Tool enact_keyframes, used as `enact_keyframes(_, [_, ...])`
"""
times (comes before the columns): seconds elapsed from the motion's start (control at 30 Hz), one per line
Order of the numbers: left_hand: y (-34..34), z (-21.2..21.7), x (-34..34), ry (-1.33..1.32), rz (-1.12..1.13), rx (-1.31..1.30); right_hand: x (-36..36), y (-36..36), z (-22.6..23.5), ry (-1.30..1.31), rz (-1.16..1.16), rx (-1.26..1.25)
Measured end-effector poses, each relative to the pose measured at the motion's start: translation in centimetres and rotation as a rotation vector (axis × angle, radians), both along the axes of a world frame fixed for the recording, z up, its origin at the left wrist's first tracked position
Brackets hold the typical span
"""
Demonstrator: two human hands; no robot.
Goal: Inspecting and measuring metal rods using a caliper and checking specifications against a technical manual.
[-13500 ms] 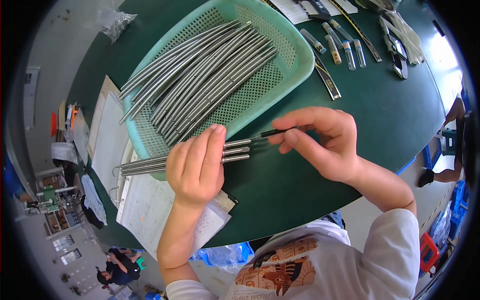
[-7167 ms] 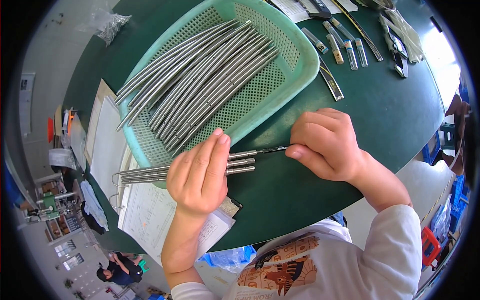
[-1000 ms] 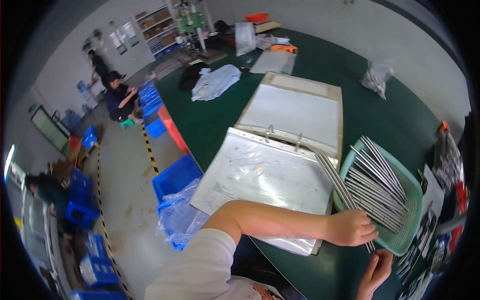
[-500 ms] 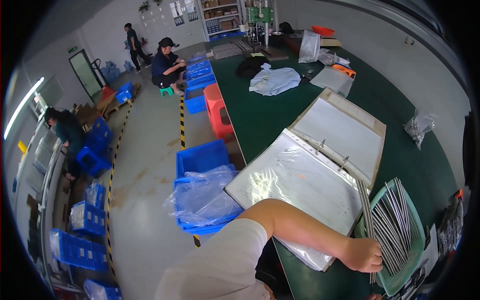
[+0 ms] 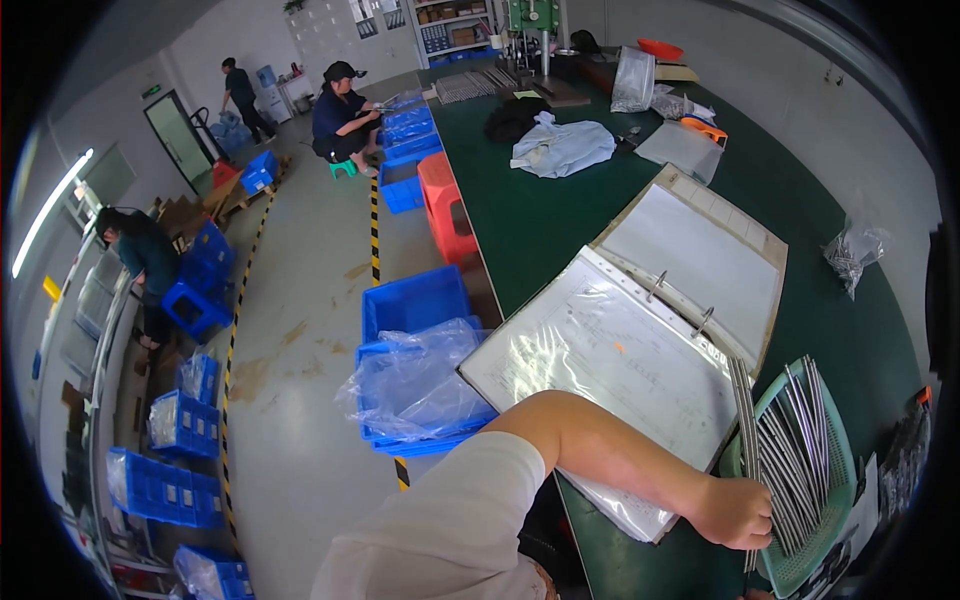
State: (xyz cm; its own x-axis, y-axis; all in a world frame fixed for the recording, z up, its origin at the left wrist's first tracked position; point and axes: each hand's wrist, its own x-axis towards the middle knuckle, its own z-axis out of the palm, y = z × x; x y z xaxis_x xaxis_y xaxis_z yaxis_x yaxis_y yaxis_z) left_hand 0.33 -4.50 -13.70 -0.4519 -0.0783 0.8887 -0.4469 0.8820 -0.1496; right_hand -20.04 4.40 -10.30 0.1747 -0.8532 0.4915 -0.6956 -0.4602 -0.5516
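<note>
My left hand (image 5: 735, 510) rests at the lower right, at the near left rim of a teal mesh basket (image 5: 846, 470). Its fingers are closed over a few long metal rods (image 5: 744, 420) that run along the basket's left edge. Several more metal rods (image 5: 800, 440) lie in the basket. My left forearm reaches in from the lower middle across an open ring binder (image 5: 640, 340) with plastic-sleeved sheets. My right hand is out of the picture.
The green table (image 5: 540, 220) carries a pale cloth (image 5: 562, 145), a bag of small parts (image 5: 850, 255) and tools at the far end. Left of it stand blue crates (image 5: 415, 300), one lined with clear plastic (image 5: 410, 385), and a red stool (image 5: 445, 195). Other people (image 5: 340, 100) work farther off.
The view has swung from the basket to the floor at my left. My right hand has left the picture. My left hand stays at the rods by the basket.
</note>
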Motion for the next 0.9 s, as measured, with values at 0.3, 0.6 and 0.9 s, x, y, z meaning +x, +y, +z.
enact_keyframes(0.3, [-0.1,-0.4,-0.5,0.033,-0.028,-0.003,-0.7,0.3,-0.3,0.030,0.008,-0.024])
enact_keyframes(0.6, [0.0,-0.2,0.0,0.013,-0.012,-0.005,1.9,0.3,1.3,-0.014,0.039,-0.103])
enact_keyframes(0.9, [0.0,0.0,0.2,-0.023,-0.007,0.020,0.9,-0.2,0.3,0.031,0.033,-0.107])
